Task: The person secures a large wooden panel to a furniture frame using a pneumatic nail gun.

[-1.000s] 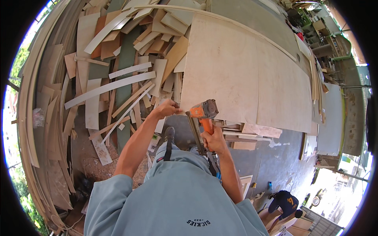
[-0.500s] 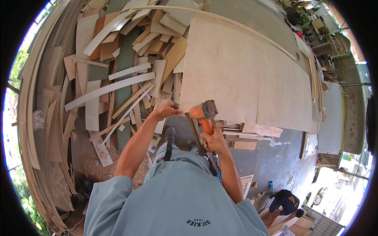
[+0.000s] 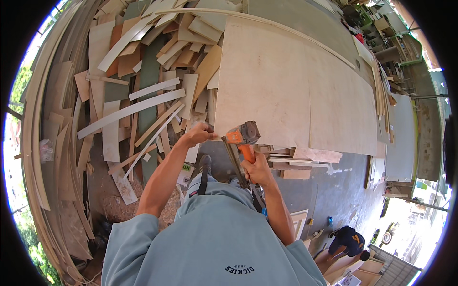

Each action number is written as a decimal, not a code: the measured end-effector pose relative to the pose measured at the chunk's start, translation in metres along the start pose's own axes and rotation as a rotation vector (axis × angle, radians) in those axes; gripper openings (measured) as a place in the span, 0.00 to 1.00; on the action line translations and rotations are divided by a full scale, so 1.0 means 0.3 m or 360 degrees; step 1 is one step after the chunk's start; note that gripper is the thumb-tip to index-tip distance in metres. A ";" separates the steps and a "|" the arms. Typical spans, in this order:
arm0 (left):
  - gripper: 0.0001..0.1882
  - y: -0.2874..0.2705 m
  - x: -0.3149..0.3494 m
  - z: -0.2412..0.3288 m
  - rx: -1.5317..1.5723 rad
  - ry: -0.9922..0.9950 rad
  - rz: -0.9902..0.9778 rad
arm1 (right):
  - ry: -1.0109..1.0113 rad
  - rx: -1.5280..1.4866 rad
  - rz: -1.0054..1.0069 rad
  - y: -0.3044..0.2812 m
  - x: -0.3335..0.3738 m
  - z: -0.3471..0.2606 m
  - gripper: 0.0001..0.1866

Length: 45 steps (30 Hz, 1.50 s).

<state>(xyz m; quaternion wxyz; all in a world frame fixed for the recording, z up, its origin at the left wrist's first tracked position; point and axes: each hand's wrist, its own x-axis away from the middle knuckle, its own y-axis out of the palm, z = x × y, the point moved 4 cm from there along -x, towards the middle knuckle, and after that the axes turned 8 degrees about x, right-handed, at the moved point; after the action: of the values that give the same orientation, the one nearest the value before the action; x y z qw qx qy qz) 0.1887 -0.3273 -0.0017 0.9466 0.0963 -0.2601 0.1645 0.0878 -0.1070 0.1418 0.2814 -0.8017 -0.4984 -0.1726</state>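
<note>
I stand on a grey concrete floor (image 3: 334,190), bare and a little stained to my right. A big pale plywood sheet (image 3: 286,81) rests in front of me on stacked timber blocks (image 3: 296,159) that sit on the floor. To my left the floor is buried under a heap of wood offcuts (image 3: 143,90): strips, boards and curved pieces lying across each other. Sawdust (image 3: 117,207) covers the ground beside my left leg. A small framed panel (image 3: 299,223) lies on the concrete behind me.

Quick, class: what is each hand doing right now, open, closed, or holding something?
Left hand: closed, pinching the corner edge of the plywood sheet.
Right hand: closed around the handle of the orange nail gun.
</note>
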 end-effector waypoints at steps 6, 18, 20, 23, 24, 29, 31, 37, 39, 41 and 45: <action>0.15 -0.013 -0.005 -0.022 0.0075 0.0008 -0.0025 | 0.0027 -0.0083 0.0038 -0.005 -0.006 0.026 0.15; 0.15 -0.009 0.004 -0.012 -0.0003 -0.0054 0.0003 | 0.0016 -0.0077 0.0012 -0.015 0.008 0.018 0.21; 0.15 -0.006 0.010 -0.004 -0.0007 -0.0072 0.0003 | 0.0015 -0.0089 0.0016 -0.016 0.008 0.018 0.22; 0.15 -0.005 0.013 -0.001 0.0076 -0.0022 0.0063 | 0.0017 -0.0100 0.0018 -0.016 0.006 0.022 0.22; 0.15 -0.003 0.012 -0.001 0.0074 -0.0024 0.0065 | 0.0012 -0.0102 0.0018 -0.016 0.007 0.021 0.22; 0.16 -0.014 0.006 -0.020 -0.0001 -0.0093 0.0049 | 0.0002 -0.0061 0.0027 -0.016 0.012 0.013 0.22; 0.16 -0.019 0.001 -0.031 0.0048 -0.0096 0.0022 | -0.0005 -0.0055 0.0035 -0.016 0.011 0.016 0.22; 0.16 -0.031 0.003 -0.035 0.0106 0.0005 -0.0005 | -0.0019 -0.0104 0.0131 -0.044 0.032 0.062 0.22; 0.19 -0.011 0.019 -0.051 0.0317 0.0076 0.0030 | 0.0016 -0.0131 0.0177 -0.086 0.064 0.091 0.22; 0.21 0.024 0.055 -0.090 0.0734 0.0165 0.0113 | 0.0039 -0.0172 0.0230 -0.137 0.098 0.122 0.22; 0.25 0.232 0.107 -0.135 0.1207 0.0509 0.0265 | 0.0137 -0.0264 0.0358 -0.237 0.165 0.223 0.22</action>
<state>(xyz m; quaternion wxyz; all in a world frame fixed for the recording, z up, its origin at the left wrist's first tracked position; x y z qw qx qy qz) 0.2084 -0.2436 -0.0123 0.8560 0.3900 -0.0378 0.3373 0.0457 -0.0061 0.1369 0.2529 -0.8648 -0.3768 -0.2146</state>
